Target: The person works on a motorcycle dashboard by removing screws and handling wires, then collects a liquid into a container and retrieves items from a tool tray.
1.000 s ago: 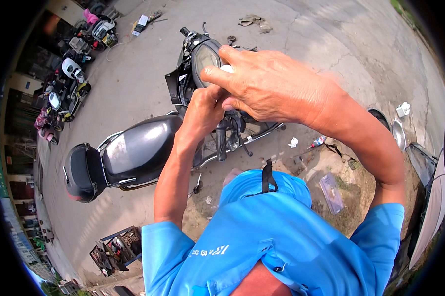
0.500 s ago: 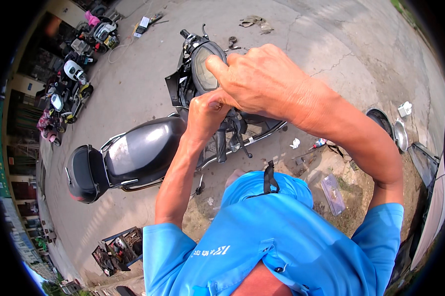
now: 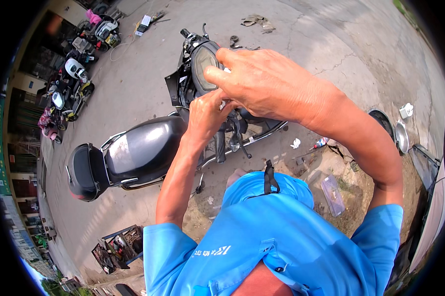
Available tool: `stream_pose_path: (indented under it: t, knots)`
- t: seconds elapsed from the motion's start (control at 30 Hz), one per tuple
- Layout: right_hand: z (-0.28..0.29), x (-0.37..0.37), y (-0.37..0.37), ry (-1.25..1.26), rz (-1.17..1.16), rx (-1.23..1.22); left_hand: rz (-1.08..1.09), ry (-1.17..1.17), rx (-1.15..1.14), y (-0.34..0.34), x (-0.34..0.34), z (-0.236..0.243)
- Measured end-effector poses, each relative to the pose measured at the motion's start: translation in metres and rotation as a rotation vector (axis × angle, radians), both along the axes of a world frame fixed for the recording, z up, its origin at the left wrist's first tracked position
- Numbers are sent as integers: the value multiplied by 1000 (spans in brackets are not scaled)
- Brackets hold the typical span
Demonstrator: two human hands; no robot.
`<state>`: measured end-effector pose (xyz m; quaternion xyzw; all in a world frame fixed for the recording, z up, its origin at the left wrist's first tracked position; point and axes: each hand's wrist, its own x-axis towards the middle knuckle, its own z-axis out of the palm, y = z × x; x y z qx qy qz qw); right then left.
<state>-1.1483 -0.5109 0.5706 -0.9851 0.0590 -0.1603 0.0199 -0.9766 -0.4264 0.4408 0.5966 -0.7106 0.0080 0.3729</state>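
Both my hands are raised together above the front of a black motor scooter [image 3: 146,150]. My left hand [image 3: 203,116] is closed, its fingertips pinched against the underside of my right hand. My right hand [image 3: 269,86] is bent with curled fingers, its thumb and forefinger toward the scooter's oval dashboard [image 3: 203,68]. A small pale bit shows between the fingers, but I cannot make out what they hold. Beneath my hands are the black handlebar grip [image 3: 220,146] and a brake lever [image 3: 243,145], partly covered by my fingers.
A crate of tools and parts [image 3: 119,249] lies at lower left. A wheel rim [image 3: 401,137], a clear plastic case [image 3: 333,196] and crumpled white paper [image 3: 295,143] lie on the right. Parked scooters [image 3: 69,93] line the far left. A cloth [image 3: 258,21] lies beyond the scooter.
My right hand has turned slightly, its thumb and forefinger shifting apart. My left fingers have straightened a little, and a pale bit now shows between the hands. The scooter has stayed put.
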Motion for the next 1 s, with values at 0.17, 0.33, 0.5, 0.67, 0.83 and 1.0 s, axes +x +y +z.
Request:
stream_pose_path:
  t: [0.17,0.33,0.5,0.67,0.83,1.0]
  knots:
    - [-3,-5,5,-157,122,-44,12,41,157,5,5,1]
    - [-5,0,6,-30,-154,130,-21,30,6,-2,0,-4]
    - [-13,-3,-7,-196,279,22,22,37,146,-3,7,-14]
    - [-13,0,4,-207,-80,88,-3,70,80,1,2,-6]
    - [-21,-2,-19,-315,336,-41,0,53,63,1,-4,-2]
    - [-19,-13,1,-269,77,132,13,-64,126,-1,6,-14]
